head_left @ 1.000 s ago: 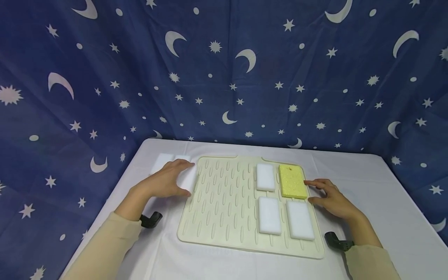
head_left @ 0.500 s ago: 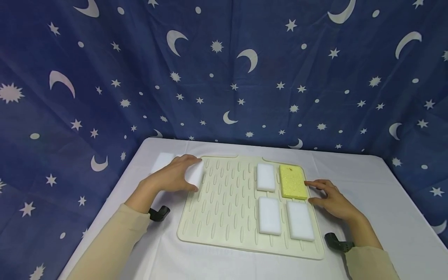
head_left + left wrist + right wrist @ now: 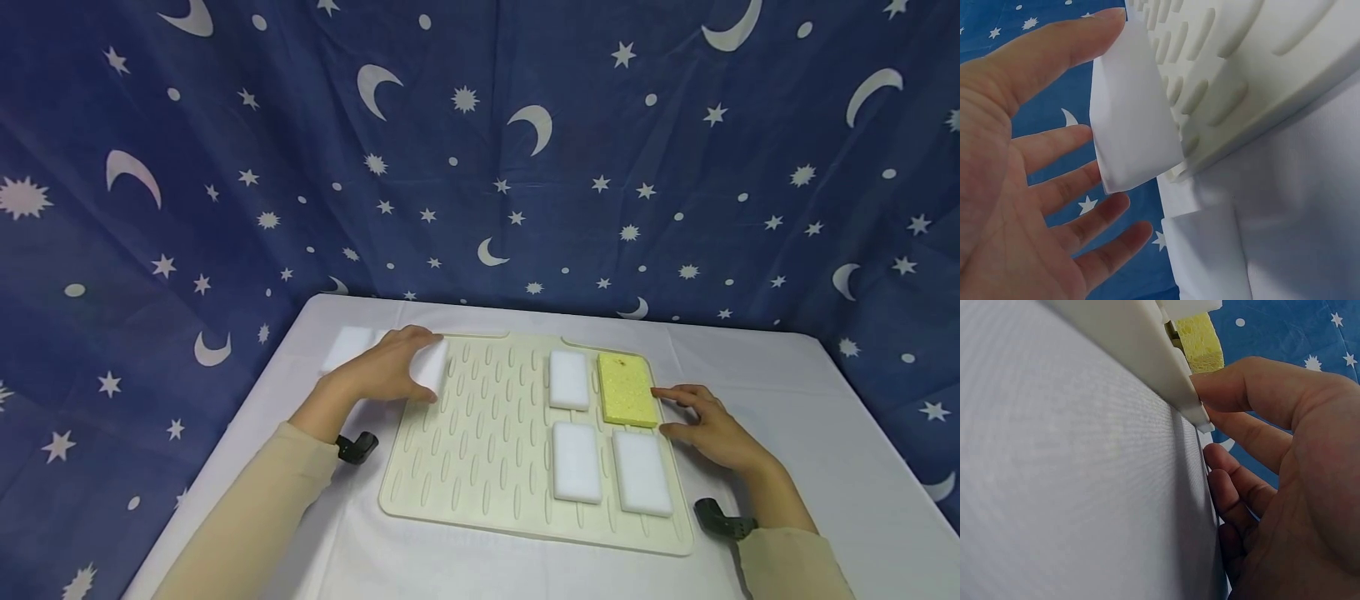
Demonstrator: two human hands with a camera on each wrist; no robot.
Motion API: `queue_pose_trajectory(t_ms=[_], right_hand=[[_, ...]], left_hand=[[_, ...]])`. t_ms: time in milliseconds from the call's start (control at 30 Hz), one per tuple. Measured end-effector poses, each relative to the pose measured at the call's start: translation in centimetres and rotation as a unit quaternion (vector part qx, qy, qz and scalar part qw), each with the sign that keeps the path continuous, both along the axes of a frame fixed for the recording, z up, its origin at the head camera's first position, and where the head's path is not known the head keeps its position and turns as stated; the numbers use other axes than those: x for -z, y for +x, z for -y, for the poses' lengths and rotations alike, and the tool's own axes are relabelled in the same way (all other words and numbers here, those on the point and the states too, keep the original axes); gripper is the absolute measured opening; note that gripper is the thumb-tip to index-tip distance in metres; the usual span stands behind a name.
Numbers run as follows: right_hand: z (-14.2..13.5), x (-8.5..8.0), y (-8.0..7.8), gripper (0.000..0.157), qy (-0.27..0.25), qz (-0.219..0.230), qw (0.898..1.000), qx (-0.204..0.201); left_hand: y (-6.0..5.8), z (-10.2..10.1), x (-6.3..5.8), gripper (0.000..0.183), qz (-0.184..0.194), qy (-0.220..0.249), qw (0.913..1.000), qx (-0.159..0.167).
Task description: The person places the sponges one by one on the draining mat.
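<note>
My left hand (image 3: 382, 367) pinches a white sponge block (image 3: 432, 364) between thumb and fingers, over the upper left corner of a cream ribbed drying mat (image 3: 472, 521). In the left wrist view, the thumb lies at one end of the white block (image 3: 1135, 119), the index fingertip at its side, and the other fingers spread loosely. My right hand (image 3: 708, 425) rests at the mat's right edge, with index finger and thumb touching it beside a yellow sponge (image 3: 627, 390). In the right wrist view, the remaining fingers of the right hand (image 3: 1272, 462) are loosely bent.
White sponge blocks lie on the mat's right half: one left of the yellow sponge (image 3: 568, 379), two nearer the front (image 3: 577, 462). Another white block (image 3: 348, 346) lies on the white tablecloth (image 3: 435, 567), left of the mat. Behind hangs a blue star-and-moon curtain (image 3: 480, 200).
My left hand has carried the white sponge block rightward and slightly back, from beside the mat to over its upper left corner. The right hand stays in place.
</note>
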State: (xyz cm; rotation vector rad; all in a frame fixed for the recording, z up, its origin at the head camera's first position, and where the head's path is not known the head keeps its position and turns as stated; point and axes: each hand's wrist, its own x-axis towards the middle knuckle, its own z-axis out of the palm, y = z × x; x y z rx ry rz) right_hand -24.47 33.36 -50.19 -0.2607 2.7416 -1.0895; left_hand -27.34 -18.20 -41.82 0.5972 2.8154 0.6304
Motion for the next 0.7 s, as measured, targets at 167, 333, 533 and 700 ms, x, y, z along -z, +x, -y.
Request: queue_pose_trajectory(t_ms=[167, 333, 533, 700], right_hand=[[0.0, 0.1, 0.0, 0.064, 0.003, 0.000, 1.000, 0.002], [0.0, 0.1, 0.0, 0.064, 0.004, 0.000, 1.000, 0.003], [-0.1, 0.2, -0.1, 0.064, -0.003, -0.003, 1.000, 0.001], [-0.2, 0.2, -0.1, 0.063, -0.001, -0.005, 1.000, 0.000]], left_hand=[[-0.4, -0.5, 0.3, 0.098, 0.005, 0.002, 1.0000, -0.001], [-0.9, -0.7, 0.7, 0.100, 0.010, -0.002, 0.9999, -0.003], [-1.3, -0.8, 1.0, 0.100, 0.015, -0.007, 0.9999, -0.005], [-1.5, -1.0, 1.1, 0.100, 0.017, -0.005, 0.9998, 0.000]])
